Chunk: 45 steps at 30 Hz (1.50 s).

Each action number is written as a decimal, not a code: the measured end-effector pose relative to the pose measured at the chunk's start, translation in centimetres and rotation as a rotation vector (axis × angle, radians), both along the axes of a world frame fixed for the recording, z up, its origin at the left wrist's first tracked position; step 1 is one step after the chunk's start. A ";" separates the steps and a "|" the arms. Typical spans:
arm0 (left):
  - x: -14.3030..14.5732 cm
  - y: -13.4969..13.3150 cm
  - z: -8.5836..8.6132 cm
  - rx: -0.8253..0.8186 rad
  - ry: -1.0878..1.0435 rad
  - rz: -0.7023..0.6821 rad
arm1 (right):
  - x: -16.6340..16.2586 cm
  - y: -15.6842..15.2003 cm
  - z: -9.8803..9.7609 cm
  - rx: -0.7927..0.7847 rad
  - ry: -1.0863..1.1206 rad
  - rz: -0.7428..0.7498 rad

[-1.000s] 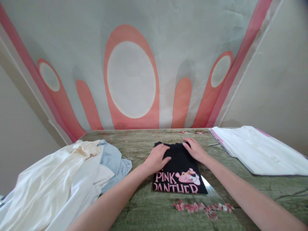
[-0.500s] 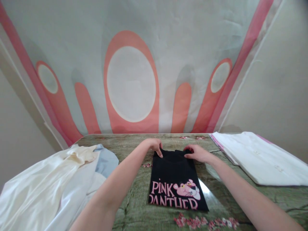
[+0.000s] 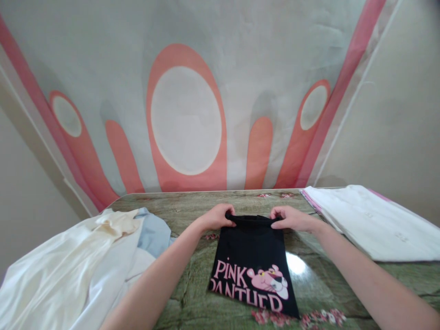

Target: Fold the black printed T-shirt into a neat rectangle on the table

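Observation:
A folded black T-shirt (image 3: 252,250) with pink "Pink Panther" lettering and a pink cartoon head is in front of me, its printed end toward me. My left hand (image 3: 220,216) pinches its far left corner between thumb and fingers. At the far right corner, my right hand (image 3: 287,218) grips the cloth the same way. Between both hands the far edge is stretched straight and looks slightly raised. Whether the near end rests on the table or hangs just above it, I cannot tell.
On the left lies a loose heap of cream, white and pale blue clothes (image 3: 75,266). Folded white cloth (image 3: 381,224) is stacked at the right, with pink edges under it. The green, flower-patterned glossy table (image 3: 192,279) ends at a wall with a pink-and-white panel (image 3: 187,119).
Both hands have shifted a little outward, and the shirt's far edge is now pulled taut. The shirt's near end has slid slightly toward me.

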<state>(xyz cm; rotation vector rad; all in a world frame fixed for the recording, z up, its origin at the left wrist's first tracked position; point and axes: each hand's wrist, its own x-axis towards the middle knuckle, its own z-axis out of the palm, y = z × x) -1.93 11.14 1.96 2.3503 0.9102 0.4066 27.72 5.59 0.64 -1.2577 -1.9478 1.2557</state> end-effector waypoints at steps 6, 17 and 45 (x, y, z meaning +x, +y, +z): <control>-0.2 -0.4 -0.5 0.018 -0.085 0.036 | 0.0 -0.3 0.3 -0.010 0.052 -0.049; -0.7 -0.3 -0.8 -0.095 -0.238 0.164 | 0.3 0.1 -0.8 -0.010 0.043 -0.135; 0.2 -1.7 -0.5 0.074 -0.363 0.144 | 1.2 0.0 -0.8 0.108 0.036 -0.110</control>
